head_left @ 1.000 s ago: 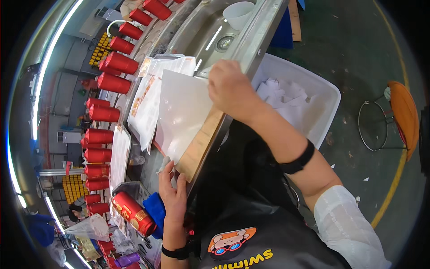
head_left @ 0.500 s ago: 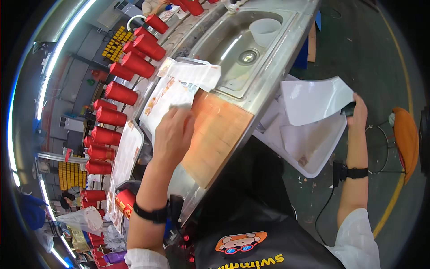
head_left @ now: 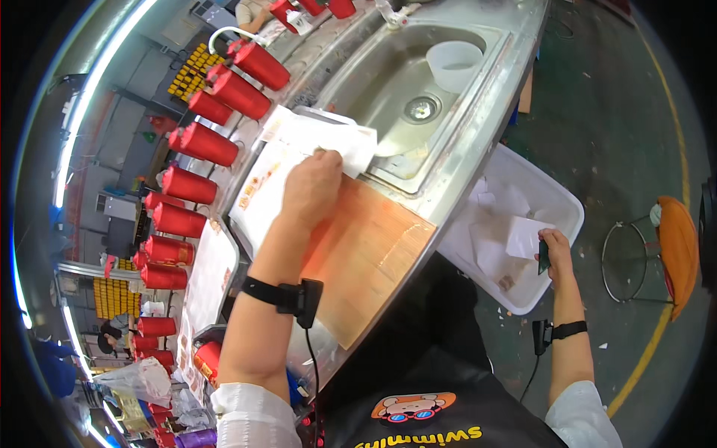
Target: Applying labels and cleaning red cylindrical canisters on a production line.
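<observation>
1. The wooden board [head_left: 381, 250] lies on the desk [head_left: 461, 168], the sink [head_left: 385, 89] beyond it.
2. Left of the board, the left hand [head_left: 315, 187] curls its fingers against printed sheets [head_left: 291, 145]; whether they pinch one, I cannot tell.
3. Right of the board, the right hand's [head_left: 558, 255] fingers close around a dark flat tool [head_left: 544, 258] by the white bin [head_left: 562, 193].

The left grip [head_left: 312, 187] touches printed white sheets [head_left: 260, 215]; a wooden board [head_left: 373, 257] lies just right of it on the metal surface [head_left: 478, 164], a sink [head_left: 373, 88] ahead of it. The right grip [head_left: 557, 255] holds 1 dark flat tool [head_left: 544, 257], with a white bin [head_left: 573, 205] of paper scraps [head_left: 494, 246] to its left.
</observation>
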